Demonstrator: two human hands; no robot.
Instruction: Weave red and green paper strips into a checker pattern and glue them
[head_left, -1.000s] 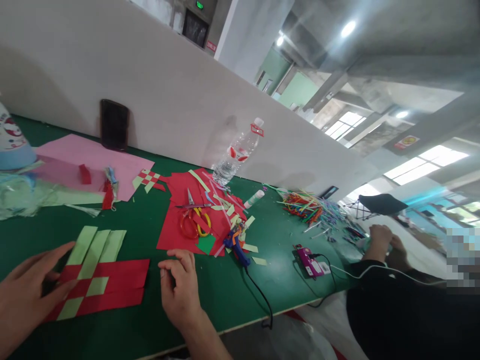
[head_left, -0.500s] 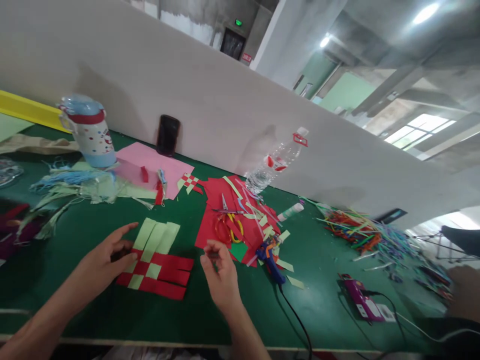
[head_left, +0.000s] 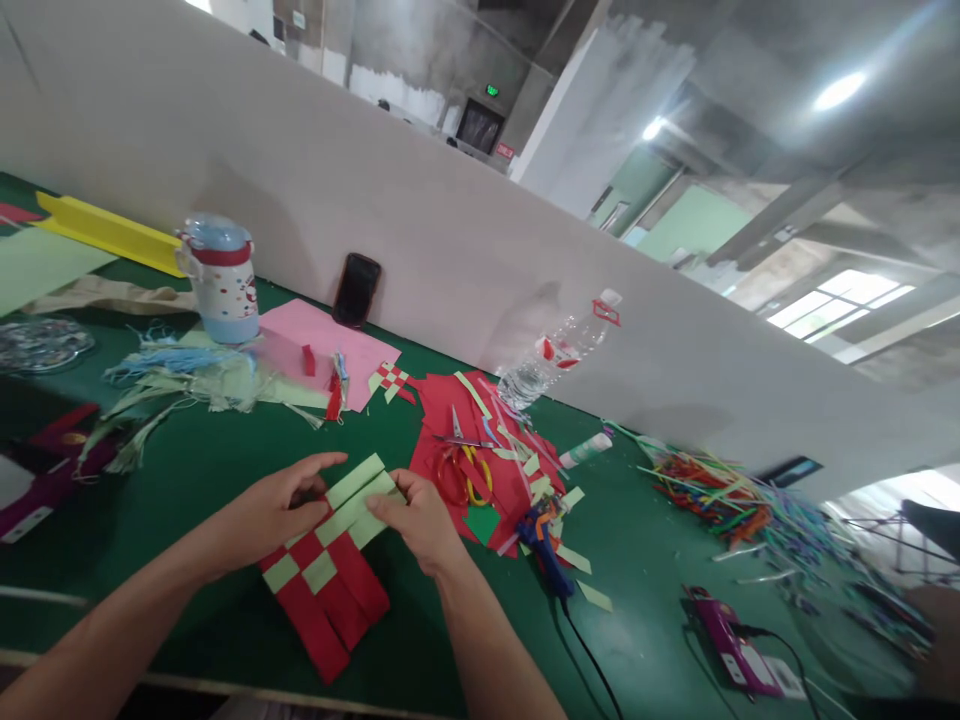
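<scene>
The woven paper piece (head_left: 320,572) was over the near part of the green counter (head_left: 637,540), turned at a slant between the two hands. The left hand (head_left: 279,515) bent around its upper left edge, thumb against the paper and index finger stretched out; whether its curled fingers gripped from beneath could not be told. The right hand (head_left: 420,520) pinched the pale green strips (head_left: 349,510) near their free ends, thumb on top. The weaving looked partly done: a small patch of alternating red and green squares was formed, while the red strips (head_left: 360,580) ran loose toward the near edge and the green ends stuck out the other way, those lengths not yet interlaced, trimmed or visibly fastened. Farther back, a smaller checkered piece (head_left: 392,378) lay at the edge of a pink sheet (head_left: 300,325). The scissors (head_left: 459,447) rested on red paper (head_left: 439,400), with the glue gun (head_left: 551,560) just beside it, both untouched.
</scene>
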